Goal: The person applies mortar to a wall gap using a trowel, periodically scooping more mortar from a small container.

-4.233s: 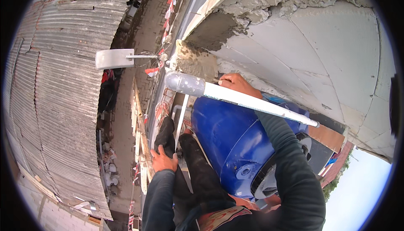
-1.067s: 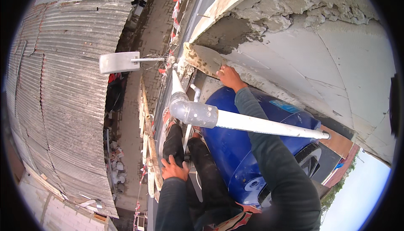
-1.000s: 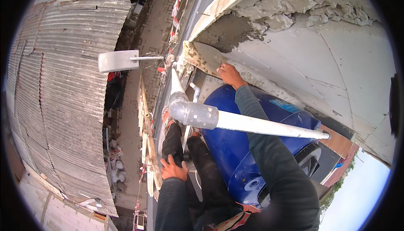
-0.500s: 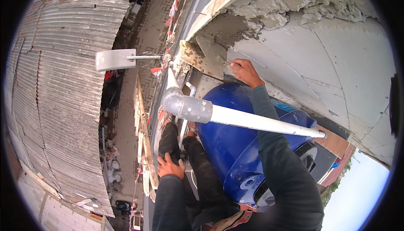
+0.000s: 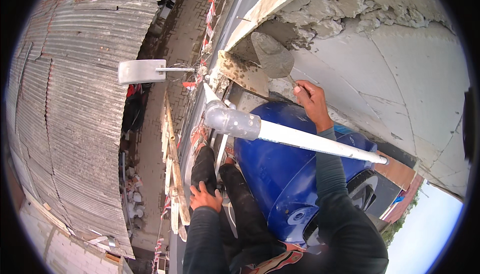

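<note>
A pointed trowel [image 5: 273, 57], its blade coated in grey mortar, is in my right hand [image 5: 315, 103], fingers wrapped round the handle. Its blade is close to the wet mortar [image 5: 280, 28] on the light block wall [image 5: 365, 69], and I cannot tell whether the two touch. Just left of the blade, a mortar-spotted board [image 5: 243, 73] leans at the foot of the wall. My left hand [image 5: 206, 197] lies on my knee with its fingers spread, holding nothing.
A white pipe [image 5: 310, 143] with a grey elbow [image 5: 232, 120] crosses in front of me, over a large blue tank [image 5: 270, 169]. To the left are bamboo poles [image 5: 175, 184], a lamp [image 5: 142, 71], a paved lane [image 5: 150, 174] far below and a corrugated roof [image 5: 75, 104].
My right hand has moved right and slightly nearer, drawing the trowel back from the board's top edge, so its blade now shows whole. My left hand stays on my knee.
</note>
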`<state>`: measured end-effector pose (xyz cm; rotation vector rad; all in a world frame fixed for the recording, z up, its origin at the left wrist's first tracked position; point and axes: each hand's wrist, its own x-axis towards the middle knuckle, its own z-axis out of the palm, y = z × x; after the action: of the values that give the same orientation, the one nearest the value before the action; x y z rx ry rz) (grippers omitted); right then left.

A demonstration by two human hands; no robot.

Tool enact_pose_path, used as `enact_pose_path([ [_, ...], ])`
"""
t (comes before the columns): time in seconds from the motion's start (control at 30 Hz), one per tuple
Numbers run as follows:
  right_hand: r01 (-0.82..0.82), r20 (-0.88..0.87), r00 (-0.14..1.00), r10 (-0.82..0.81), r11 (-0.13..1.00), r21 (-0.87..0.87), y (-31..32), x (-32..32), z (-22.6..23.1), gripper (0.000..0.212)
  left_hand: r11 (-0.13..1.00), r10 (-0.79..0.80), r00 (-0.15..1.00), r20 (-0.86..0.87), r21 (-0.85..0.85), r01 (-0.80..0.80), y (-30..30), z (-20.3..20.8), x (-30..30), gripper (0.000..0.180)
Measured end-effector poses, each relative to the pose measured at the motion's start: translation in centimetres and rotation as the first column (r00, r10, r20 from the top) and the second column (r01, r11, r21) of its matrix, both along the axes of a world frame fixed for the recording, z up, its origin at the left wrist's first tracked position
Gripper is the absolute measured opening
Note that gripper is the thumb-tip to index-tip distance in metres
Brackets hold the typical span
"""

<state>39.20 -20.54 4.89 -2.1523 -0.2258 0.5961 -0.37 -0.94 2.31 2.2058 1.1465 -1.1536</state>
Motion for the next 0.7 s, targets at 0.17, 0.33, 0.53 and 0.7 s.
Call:
enact_pose_path([
  [0.17, -0.156, -0.182, 0.974, 0.136, 0.982, -0.105, 1.2, -0.8, -1.8, 0.032, 0.999, -0.022, 0.999, 0.032, 0.029, 0.021, -0.1, -0.2, -0.6, 0.071],
  [0.33, -0.309, -0.61, 0.762, 0.215, 0.95, -0.052, 2.2, 0.6, -7.9, 0.033, 0.998, -0.042, 0.998, 0.035, 0.055, 0.04, 0.0, -0.4, -1.0, 0.071],
  [0.53, 0.098, -0.814, 0.577, -0.067, 0.995, -0.012, 3.1, 6.7, -14.9, 0.032, 0.996, -0.066, 0.997, 0.051, 0.056, 0.063, -0.1, -0.4, -0.4, 0.071],
  [0.7, 0.065, -0.664, 0.747, 0.026, 0.992, 0.112, 1.6, 2.1, -6.7, 0.029, 0.998, -0.013, 1.0, 0.022, 0.059, 0.012, 0.4, -0.6, -0.9, 0.073],
])
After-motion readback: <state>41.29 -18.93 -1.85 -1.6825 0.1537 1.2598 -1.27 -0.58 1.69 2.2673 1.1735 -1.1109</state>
